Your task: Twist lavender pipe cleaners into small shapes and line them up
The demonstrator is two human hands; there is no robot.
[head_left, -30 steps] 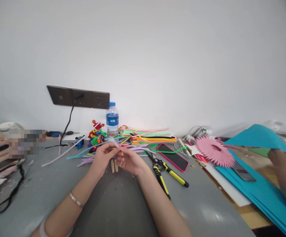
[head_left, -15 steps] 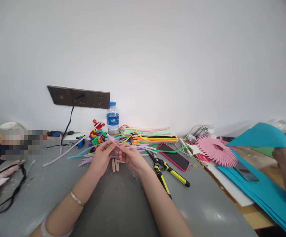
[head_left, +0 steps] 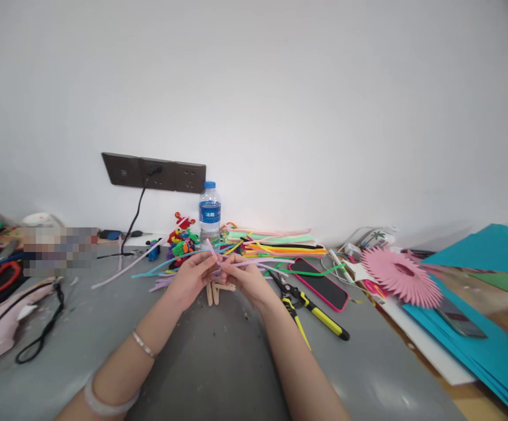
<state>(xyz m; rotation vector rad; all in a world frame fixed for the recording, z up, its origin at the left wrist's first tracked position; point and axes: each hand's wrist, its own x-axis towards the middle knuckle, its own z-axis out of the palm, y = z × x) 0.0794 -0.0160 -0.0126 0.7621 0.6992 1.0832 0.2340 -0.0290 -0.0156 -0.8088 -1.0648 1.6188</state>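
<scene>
My left hand (head_left: pixel 196 276) and my right hand (head_left: pixel 244 278) meet above the grey table, fingertips pinched together. Between them runs a pale purple pipe cleaner (head_left: pixel 211 250), its short end poking up past my left fingers. Both hands are closed on it; the exact grip point is hidden by the fingers. Just below lie a few wooden craft sticks (head_left: pixel 213 294). Loose purple pipe cleaners (head_left: pixel 161 283) lie left of my left hand. To the right of my right hand rest yellow-and-black pliers (head_left: pixel 319 316), partly behind my forearm.
A water bottle (head_left: pixel 210 213) stands by the wall beside bundled coloured pipe cleaners (head_left: pixel 280 248). Right of the pliers is a pink-edged phone (head_left: pixel 319 283), then a pink paper fan wheel (head_left: pixel 401 275) and blue sheets (head_left: pixel 495 356). A pink glue gun (head_left: pixel 10 318) lies far left.
My view has turned slightly left, so everything sits further right. The pipe cleaner's short end now stands more upright between my fingers. At far right, another person's hand has shifted mostly out of view.
</scene>
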